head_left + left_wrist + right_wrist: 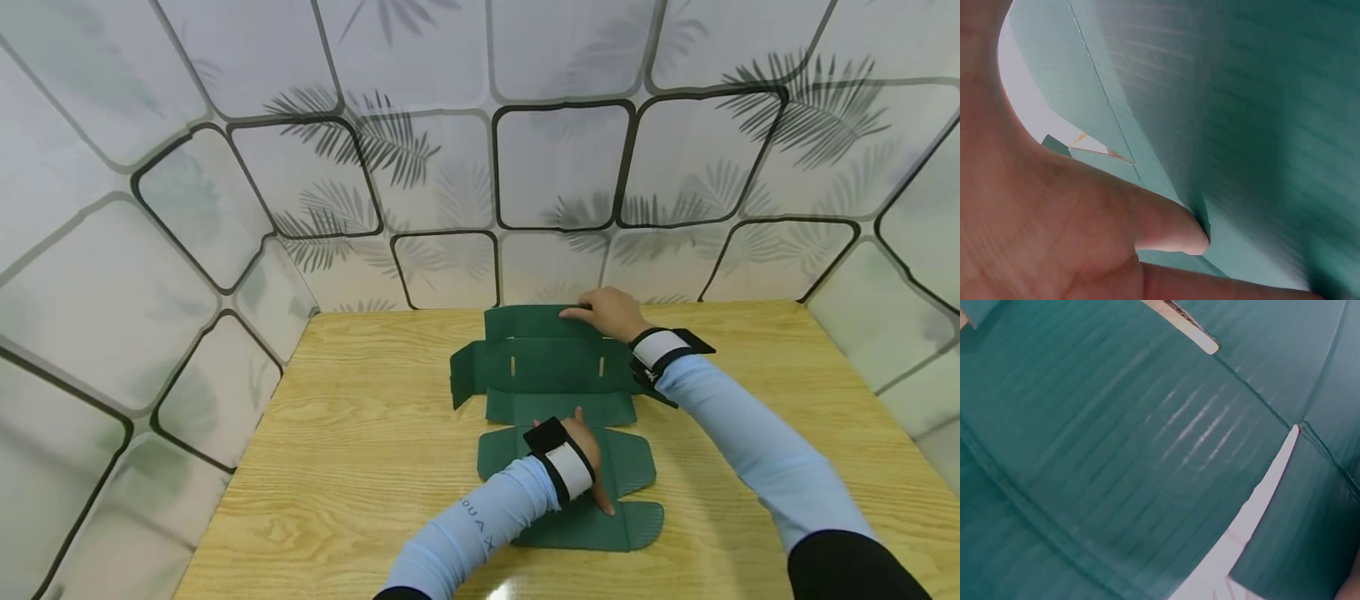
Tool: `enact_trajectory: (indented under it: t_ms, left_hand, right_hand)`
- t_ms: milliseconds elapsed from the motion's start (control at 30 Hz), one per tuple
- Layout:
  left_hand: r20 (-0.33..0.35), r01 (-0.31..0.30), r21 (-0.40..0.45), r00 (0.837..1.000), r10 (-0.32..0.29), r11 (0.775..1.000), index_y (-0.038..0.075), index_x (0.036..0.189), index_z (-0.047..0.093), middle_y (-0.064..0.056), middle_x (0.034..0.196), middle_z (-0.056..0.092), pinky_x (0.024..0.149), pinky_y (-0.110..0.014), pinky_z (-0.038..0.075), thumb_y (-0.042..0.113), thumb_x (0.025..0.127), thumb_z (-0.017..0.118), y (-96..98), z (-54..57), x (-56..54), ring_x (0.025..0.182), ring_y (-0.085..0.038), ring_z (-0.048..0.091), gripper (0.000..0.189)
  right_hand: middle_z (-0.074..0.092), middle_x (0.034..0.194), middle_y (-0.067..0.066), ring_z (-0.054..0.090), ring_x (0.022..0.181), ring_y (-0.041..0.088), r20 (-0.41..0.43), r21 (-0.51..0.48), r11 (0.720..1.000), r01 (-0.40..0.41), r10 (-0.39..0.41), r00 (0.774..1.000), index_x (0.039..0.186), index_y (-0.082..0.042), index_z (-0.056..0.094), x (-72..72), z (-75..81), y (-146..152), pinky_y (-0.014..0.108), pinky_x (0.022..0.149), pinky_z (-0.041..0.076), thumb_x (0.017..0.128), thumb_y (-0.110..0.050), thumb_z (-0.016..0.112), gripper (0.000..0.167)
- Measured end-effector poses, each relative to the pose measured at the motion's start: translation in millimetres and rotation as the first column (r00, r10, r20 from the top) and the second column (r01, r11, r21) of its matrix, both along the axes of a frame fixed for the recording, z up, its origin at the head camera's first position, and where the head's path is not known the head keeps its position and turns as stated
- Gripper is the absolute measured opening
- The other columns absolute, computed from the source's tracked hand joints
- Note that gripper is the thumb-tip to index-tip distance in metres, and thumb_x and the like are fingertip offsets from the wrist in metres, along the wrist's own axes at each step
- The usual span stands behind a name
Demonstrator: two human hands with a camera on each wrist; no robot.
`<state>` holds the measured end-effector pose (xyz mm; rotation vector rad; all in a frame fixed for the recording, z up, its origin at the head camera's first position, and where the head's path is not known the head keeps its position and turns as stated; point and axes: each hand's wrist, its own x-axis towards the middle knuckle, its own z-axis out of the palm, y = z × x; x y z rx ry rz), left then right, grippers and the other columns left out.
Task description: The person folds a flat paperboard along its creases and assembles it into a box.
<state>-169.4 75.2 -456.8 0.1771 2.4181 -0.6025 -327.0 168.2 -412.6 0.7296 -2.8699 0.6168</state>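
While the left hand (583, 450) rests on the near half of the green cardboard (557, 363), the right hand (613, 313) is at its far edge. Cardboard unfolded on the wooden table (352, 408), roughly mid-width, its far end near the patterned backdrop (562, 167).

Right hand: grasping the far strip (525, 323) toward its right end, thumb along the near face, other fingers at or over the far edge. Their tips are out of sight behind the card. Left hand: released, digits extended and in contact with the near panel (570, 532), one pointing far, another toward the near right. In the left wrist view, thumb and a neighbouring finger lie straight along green card; the remaining fingers are not visible there.

Between the hands: the wide far panel with two narrow slots (513, 365), then a narrower strip just beyond the left hand. Left side flap (463, 377) bent, in full view; right side flap (663, 398) mostly covered by the right wrist and its strap (660, 352). Left wrist strap (562, 463) and blue sleeve (480, 521) hide part of the near panel's left side.

Right wrist view: ribbed green card fills most of it, a slot cut off at the far border; only a sliver of skin at one corner, so the grip cannot be checked there. Left wrist view blurred in places. Exact tilt of the far panel hard to judge.
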Motion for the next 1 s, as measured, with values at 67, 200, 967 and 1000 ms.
enact_trajectory:
  t_ms: [67, 200, 967, 1000]
  left_hand:
    - [0.0, -0.002, -0.007, 1.0, 0.002, 1.0, 0.027, 0.154, -0.01, 0.008, 0.159, 0.018, 0.117, -0.04, 0.023, 0.086, 0.05, 0.068, 0.7, -1.3, -0.2, 0.145, -0.018, 0.023, 0.143]
    - [-0.011, 0.019, -0.031, 1.0, -0.019, 0.999, 0.027, 0.154, -0.01, 0.008, 0.157, 0.023, 0.117, -0.039, 0.024, 0.087, 0.049, 0.067, 2.9, -2.4, -0.2, 0.144, -0.016, 0.026, 0.143]
    - [-0.015, 0.024, 0.029, 1.0, -0.024, 0.999, 0.021, 0.155, -0.005, 0.002, 0.156, 0.028, 0.118, -0.037, 0.023, 0.085, 0.052, 0.069, 1.4, 3.4, -15.2, 0.145, -0.019, 0.025, 0.143]
    - [-0.013, 0.02, 0.036, 1.0, -0.02, 0.999, 0.021, 0.155, -0.006, 0.001, 0.156, 0.027, 0.118, -0.037, 0.023, 0.085, 0.052, 0.069, 1.2, 3.6, -14.8, 0.145, -0.019, 0.024, 0.143]
  right_hand:
    - [0.019, 0.052, -0.005, 0.022, 0.046, 0.011, -0.01, -0.004, 1.0, -0.005, 0.005, 1.0, 0.058, -0.016, 0.029, 2.8, 0.6, 0.1, 0.026, 0.049, 0.022, 0.091, -0.036, 0.065, 0.053]
    - [0.02, 0.052, -0.005, 0.022, 0.045, 0.011, -0.043, 0.008, 1.0, -0.013, 0.013, 0.999, 0.059, -0.016, 0.029, 9.3, 0.5, 2.9, 0.026, 0.049, 0.021, 0.09, -0.037, 0.066, 0.052]
    - [0.021, 0.053, -0.005, 0.024, 0.046, 0.012, -0.173, 0.048, 0.999, -0.022, 0.03, 0.984, 0.061, -0.014, 0.033, 16.6, 1.7, 7.7, 0.025, 0.05, 0.018, 0.087, -0.033, 0.069, 0.048]
    - [0.021, 0.053, -0.005, 0.025, 0.045, 0.012, -0.186, 0.054, 0.998, -0.018, 0.028, 0.982, 0.061, -0.014, 0.034, 17.0, 1.2, 8.0, 0.025, 0.049, 0.017, 0.086, -0.033, 0.069, 0.048]
